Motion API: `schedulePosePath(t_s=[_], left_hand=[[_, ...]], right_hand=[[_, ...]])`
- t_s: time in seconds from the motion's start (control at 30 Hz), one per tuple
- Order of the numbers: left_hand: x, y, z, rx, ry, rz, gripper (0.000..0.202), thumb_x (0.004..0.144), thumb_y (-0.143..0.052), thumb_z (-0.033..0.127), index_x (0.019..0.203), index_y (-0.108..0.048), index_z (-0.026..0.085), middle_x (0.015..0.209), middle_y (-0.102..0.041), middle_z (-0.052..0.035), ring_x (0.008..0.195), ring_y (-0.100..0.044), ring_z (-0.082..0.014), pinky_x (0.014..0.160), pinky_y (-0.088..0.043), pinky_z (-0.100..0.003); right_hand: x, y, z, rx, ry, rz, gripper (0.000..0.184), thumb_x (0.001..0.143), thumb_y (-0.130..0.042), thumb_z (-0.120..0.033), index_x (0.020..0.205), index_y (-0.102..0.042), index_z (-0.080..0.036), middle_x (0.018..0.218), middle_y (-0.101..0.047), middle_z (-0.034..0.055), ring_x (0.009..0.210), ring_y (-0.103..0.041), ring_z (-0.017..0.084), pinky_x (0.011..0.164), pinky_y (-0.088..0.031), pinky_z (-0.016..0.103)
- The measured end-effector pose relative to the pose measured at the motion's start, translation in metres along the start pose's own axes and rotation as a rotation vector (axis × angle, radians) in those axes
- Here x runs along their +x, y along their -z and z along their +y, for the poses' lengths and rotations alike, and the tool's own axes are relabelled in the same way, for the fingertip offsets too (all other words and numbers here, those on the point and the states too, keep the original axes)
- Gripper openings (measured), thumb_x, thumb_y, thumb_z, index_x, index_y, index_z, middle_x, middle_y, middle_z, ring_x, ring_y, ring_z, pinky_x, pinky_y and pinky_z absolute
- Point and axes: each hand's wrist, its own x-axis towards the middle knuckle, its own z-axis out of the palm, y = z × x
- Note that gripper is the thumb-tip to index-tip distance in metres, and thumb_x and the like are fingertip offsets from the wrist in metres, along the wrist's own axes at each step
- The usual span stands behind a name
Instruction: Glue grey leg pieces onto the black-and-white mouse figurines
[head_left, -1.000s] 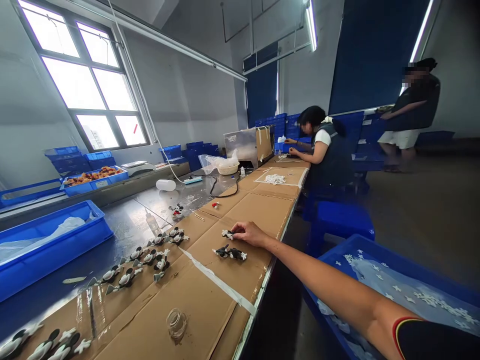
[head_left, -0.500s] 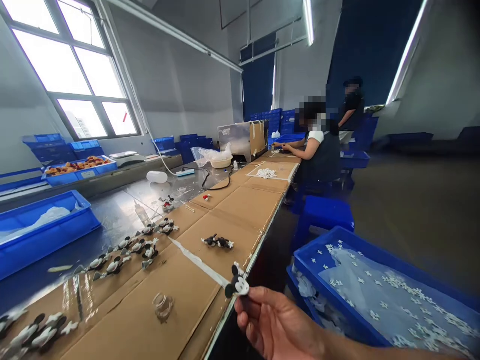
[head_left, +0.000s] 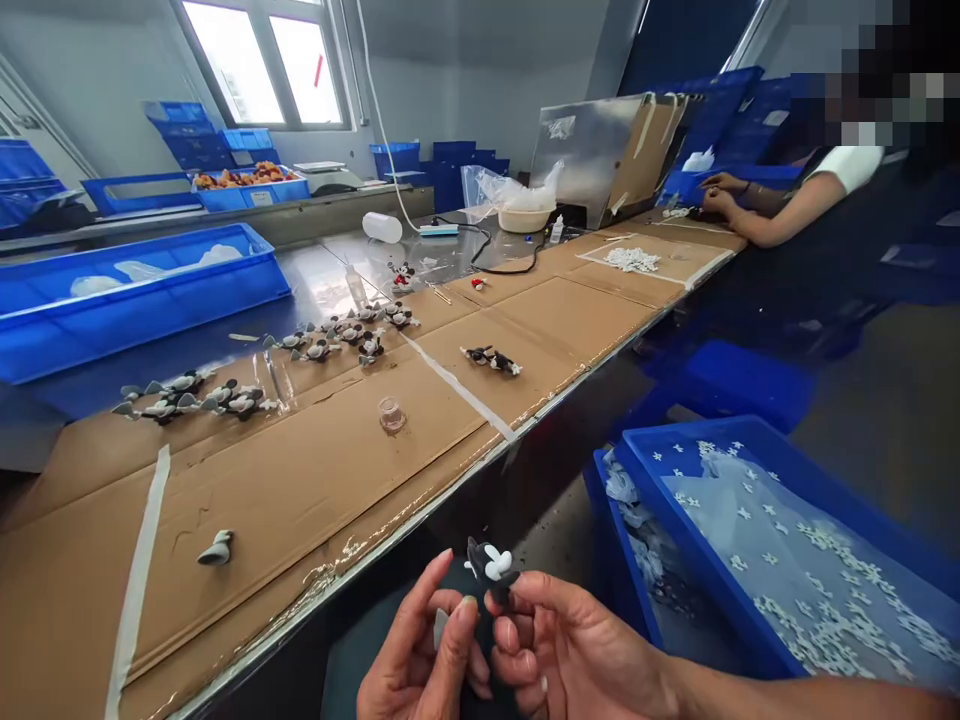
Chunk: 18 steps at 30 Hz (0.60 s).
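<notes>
My right hand (head_left: pixel 566 635) pinches a black-and-white mouse figurine (head_left: pixel 493 566) between thumb and fingers, off the table's front edge. Close beside it on the left, my left hand (head_left: pixel 420 650) has its fingers curled and thumb bent in. A small light-grey piece (head_left: pixel 439 627) shows between those fingers, partly hidden. On the cardboard-covered table (head_left: pixel 300 480), a similar grey-and-white piece (head_left: pixel 217 548) stands alone at the near left. Further back lie several mouse figurines (head_left: pixel 236 398) in groups, and a small clear glass jar (head_left: pixel 391 414) stands nearer the edge. Two dark figurines (head_left: pixel 491 358) lie right of the tape strip.
To my right, a blue bin (head_left: pixel 705 520) holds many small white pieces on plastic film. A blue stool (head_left: pixel 750 380) stands behind it. Another person's arms (head_left: pixel 780 210) work at the table's far end, near a white pile (head_left: pixel 632 260). A long blue tray (head_left: pixel 142 290) sits at left.
My left hand has come into view beside the figurine, with a small grey piece in its fingers. The figurine is turned in my right hand. The view has swung left and down.
</notes>
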Motion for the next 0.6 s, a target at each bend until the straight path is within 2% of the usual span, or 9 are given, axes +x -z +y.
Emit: schedulePosePath(t_s=[0.1,0.23,0.33,0.4,0.5,0.6], left_hand=[[-0.001,0.005,0.002,-0.027,0.019,-0.029,0.044,0.060,-0.095,0.048,0.098,-0.082,0.030,0.068,-0.067,0.0011,0.044,-0.054,-0.0070,0.043,-0.047,-0.016],[-0.005,0.016,0.001,0.020,0.012,-0.024,0.043,0.059,-0.095,0.048,0.094,-0.084,0.024,0.070,-0.068,-0.0010,0.042,-0.053,-0.0064,0.043,-0.046,-0.017],[-0.009,0.024,-0.003,0.048,0.028,-0.009,0.040,0.061,-0.094,0.048,0.089,-0.084,0.021,0.065,-0.067,-0.0022,0.045,-0.055,-0.0079,0.047,-0.046,-0.017],[-0.012,0.027,-0.007,0.006,0.113,0.013,0.041,0.059,-0.095,0.049,0.086,-0.083,0.021,0.057,-0.065,-0.0022,0.044,-0.055,-0.0084,0.046,-0.046,-0.016],[-0.017,0.028,-0.013,-0.145,0.317,0.076,0.043,0.046,-0.100,0.047,0.077,-0.082,0.022,0.058,-0.068,-0.0031,0.039,-0.052,-0.0063,0.041,-0.042,-0.014],[-0.021,0.027,-0.021,-0.276,0.466,0.136,0.046,0.036,-0.104,0.040,0.072,-0.081,0.022,0.054,-0.066,-0.0014,0.036,-0.049,-0.0032,0.038,-0.038,-0.010]], right_hand=[[0.002,0.006,0.003,-0.121,-0.002,0.013,0.034,0.068,-0.088,-0.032,0.082,-0.070,-0.006,0.066,-0.068,0.0014,0.057,-0.064,0.006,0.053,-0.046,0.011],[0.002,0.004,0.003,-0.583,0.221,0.047,0.040,0.076,-0.081,-0.044,0.085,-0.066,-0.008,0.070,-0.068,0.0052,0.056,-0.060,0.008,0.055,-0.045,0.016],[-0.001,-0.003,0.000,-0.869,0.311,0.119,0.041,0.077,-0.081,-0.047,0.085,-0.063,-0.011,0.070,-0.066,0.0030,0.061,-0.058,0.009,0.061,-0.045,0.020],[-0.003,-0.006,-0.002,-1.005,0.369,0.147,0.041,0.076,-0.082,-0.047,0.084,-0.063,-0.012,0.071,-0.065,0.0015,0.065,-0.056,0.010,0.064,-0.044,0.022],[-0.004,-0.006,-0.002,-1.171,0.452,0.162,0.033,0.079,-0.080,-0.042,0.083,-0.065,-0.013,0.076,-0.065,0.0010,0.070,-0.054,0.011,0.068,-0.044,0.023],[-0.005,-0.002,0.001,-1.301,0.497,0.134,0.023,0.082,-0.076,-0.036,0.083,-0.066,-0.015,0.075,-0.067,0.0012,0.070,-0.058,0.013,0.070,-0.048,0.026]])
